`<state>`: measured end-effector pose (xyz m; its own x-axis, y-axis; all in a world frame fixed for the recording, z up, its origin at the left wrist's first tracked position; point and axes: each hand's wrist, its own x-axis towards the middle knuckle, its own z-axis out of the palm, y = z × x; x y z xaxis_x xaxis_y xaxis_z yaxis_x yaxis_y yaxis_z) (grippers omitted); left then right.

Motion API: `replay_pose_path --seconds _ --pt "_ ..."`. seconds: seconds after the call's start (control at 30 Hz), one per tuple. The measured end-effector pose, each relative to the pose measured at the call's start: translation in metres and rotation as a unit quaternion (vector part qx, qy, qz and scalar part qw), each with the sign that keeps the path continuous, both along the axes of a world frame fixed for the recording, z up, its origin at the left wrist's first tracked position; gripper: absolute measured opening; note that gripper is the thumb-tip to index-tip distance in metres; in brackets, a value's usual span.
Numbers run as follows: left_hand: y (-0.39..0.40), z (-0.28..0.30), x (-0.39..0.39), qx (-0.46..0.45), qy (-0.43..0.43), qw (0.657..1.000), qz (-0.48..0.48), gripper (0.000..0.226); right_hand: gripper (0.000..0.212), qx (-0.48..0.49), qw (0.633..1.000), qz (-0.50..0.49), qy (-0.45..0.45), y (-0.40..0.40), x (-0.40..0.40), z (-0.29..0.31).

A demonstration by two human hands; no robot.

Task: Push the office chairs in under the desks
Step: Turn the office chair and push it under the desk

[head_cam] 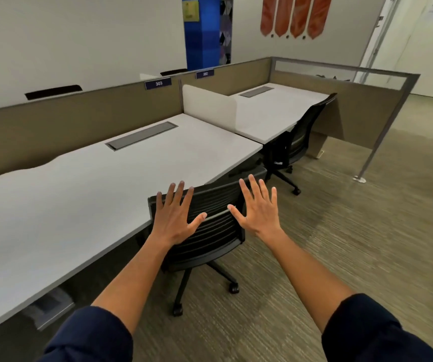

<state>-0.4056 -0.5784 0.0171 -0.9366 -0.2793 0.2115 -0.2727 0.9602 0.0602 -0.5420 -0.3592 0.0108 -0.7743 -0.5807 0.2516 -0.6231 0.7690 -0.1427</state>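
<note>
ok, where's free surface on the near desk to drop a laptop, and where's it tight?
Near desk: bare from the grommet cover out to the front edge, and left of the left hand. Far desk is bare past the white divider. It's tight at the near chair, with both hands, right hand included, at its backrest.

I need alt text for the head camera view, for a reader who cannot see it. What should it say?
Two open hands, left hand and right hand, with fingers spread, are at the backrest of a black office chair pushed against a white desk. A second black chair is tucked under the next desk, past a white divider; a partition sign reads 303.
</note>
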Motion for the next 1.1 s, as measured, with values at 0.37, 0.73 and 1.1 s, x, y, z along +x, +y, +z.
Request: replay_pose_path --seconds 0.37,0.73,1.1 --pt "-0.022 -0.001 -0.064 0.033 -0.038 0.99 0.129 0.102 0.112 0.065 0.99 0.122 -0.023 -0.042 -0.122 -0.001" --pt "-0.028 -0.015 -0.069 0.051 -0.045 0.977 0.2 0.093 0.088 0.075 0.983 0.168 0.009 -0.068 -0.159 -0.015" --pt "0.015 -0.019 -0.04 0.055 -0.025 0.973 0.223 0.065 0.075 0.086 0.977 0.194 0.007 -0.06 -0.128 -0.013"
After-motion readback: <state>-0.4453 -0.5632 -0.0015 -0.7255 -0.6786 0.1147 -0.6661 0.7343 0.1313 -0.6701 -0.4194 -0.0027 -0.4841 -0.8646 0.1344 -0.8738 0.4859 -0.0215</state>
